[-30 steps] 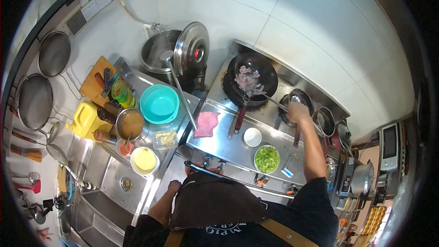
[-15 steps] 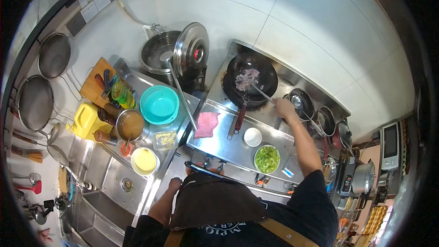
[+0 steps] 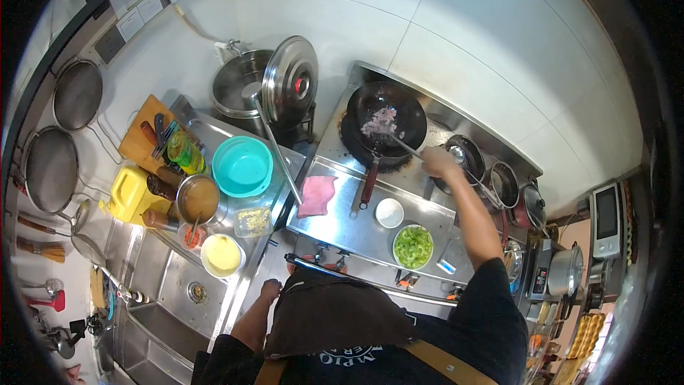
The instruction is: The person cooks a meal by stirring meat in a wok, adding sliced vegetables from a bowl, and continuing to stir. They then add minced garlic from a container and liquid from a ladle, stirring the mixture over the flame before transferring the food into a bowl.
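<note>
My right hand (image 3: 439, 163) is closed round the handle of a metal ladle (image 3: 406, 145), whose head is down among pieces of sliced meat (image 3: 381, 122) in a black wok (image 3: 409, 110). The wok sits on the stove, its dark red handle pointing toward me. My left hand (image 3: 271, 289) hangs low beside my body near the counter edge; its fingers are too small and hidden to read. Between me and the wok are a pink cloth (image 3: 316, 195), a small white bowl (image 3: 390, 212) and a bowl of chopped green vegetable (image 3: 412, 247).
At left are a turquoise basin (image 3: 243, 165), a pot of brown liquid (image 3: 198, 199), a yellow jug (image 3: 135, 194) and a sink (image 3: 187, 299). A steaming pot (image 3: 231, 84) with its lid leaning stands at the back. More pans (image 3: 504, 185) stand right of the wok.
The whole view has shifted slightly. My right hand still holds the ladle in the wok, and the meat pieces lie a little differently.
</note>
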